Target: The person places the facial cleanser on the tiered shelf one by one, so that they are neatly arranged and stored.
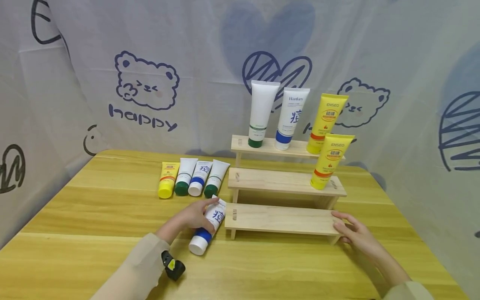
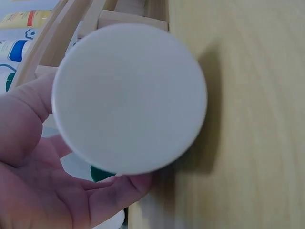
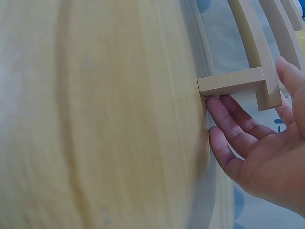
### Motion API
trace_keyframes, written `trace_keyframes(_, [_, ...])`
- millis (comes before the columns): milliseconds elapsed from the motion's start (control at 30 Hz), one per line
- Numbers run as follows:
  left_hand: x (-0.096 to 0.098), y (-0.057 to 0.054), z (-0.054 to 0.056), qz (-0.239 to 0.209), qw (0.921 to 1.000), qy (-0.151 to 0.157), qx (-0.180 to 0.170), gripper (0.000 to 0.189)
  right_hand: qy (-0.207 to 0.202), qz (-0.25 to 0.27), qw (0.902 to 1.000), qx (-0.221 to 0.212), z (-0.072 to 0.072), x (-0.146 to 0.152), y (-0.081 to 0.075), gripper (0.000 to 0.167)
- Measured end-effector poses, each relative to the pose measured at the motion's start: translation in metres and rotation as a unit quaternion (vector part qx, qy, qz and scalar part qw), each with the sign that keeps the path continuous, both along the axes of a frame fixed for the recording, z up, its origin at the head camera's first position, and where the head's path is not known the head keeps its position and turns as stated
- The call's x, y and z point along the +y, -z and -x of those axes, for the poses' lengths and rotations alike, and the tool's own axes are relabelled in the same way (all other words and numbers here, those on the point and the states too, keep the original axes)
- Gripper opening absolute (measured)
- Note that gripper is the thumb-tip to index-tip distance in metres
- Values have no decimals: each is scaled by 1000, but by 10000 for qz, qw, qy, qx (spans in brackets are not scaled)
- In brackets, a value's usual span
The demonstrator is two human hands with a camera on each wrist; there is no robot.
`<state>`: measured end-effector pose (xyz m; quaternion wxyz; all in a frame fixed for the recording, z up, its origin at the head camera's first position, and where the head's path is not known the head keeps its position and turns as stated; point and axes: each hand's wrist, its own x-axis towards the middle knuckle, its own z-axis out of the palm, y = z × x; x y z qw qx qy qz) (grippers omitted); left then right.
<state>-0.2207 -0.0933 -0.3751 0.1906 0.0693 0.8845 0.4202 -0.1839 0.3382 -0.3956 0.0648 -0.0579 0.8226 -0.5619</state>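
Note:
My left hand (image 1: 193, 214) grips a white tube with a blue band (image 1: 203, 234), which lies tilted at the left end of the wooden stepped rack (image 1: 281, 218). In the left wrist view the tube's round white cap (image 2: 129, 98) hides much of the fingers. My right hand (image 1: 358, 237) holds the right end of the rack's lowest step. From the right wrist view, its fingertips touch the step's leg (image 3: 231, 82) close to the tabletop, with another digit over the board's upper side.
On the top step stand a green-capped white tube (image 1: 262, 112), a blue-banded tube (image 1: 292, 118) and a yellow tube (image 1: 327, 123). Another yellow tube (image 1: 331, 161) stands on the middle step's right. Several smaller tubes (image 1: 168, 179) lie behind my left hand. A printed cloth (image 1: 210, 54) hangs behind.

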Motion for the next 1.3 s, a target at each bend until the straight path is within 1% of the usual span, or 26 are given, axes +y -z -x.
trace_keyframes(100, [-2,-1,0,-50,10000,56,33,77,-18,-26,10000,5,0,0,0,39])
trace_keyframes(233, [-4,-2,0,-26,9999,89,100,68,-10,-91,10000,36,0,-1,0,48])
trace_keyframes(300, [-5,-1,-1,-1,9999,74,127,68,-7,-84,10000,21,0,-1,0,50])
trace_keyframes(400, [-7,0,-2,1,9997,-35,221,70,15,-79,10000,-9,0,-1,1,52])
trace_keyframes(600, [-12,-4,0,106,9978,-326,559,71,-29,-159,9999,-17,0,0,0,52])
trace_keyframes(867, [-18,-15,1,-5,9938,-376,1045,70,-65,-132,9999,72,1,0,2,49])
trace_keyframes(967, [-19,-19,2,-222,9928,-405,1103,70,-70,-148,9998,120,1,0,3,48])
trace_keyframes(1100, [-18,-25,3,-686,9901,-463,1137,71,-69,-158,9997,143,1,0,3,48])
trace_keyframes(1200, [-16,-28,3,-1093,9864,-537,1101,72,-86,-186,9997,133,1,0,3,49])
trace_keyframes(1300, [-12,-30,3,-1519,9812,-591,1035,73,-110,-205,9997,115,0,0,2,49])
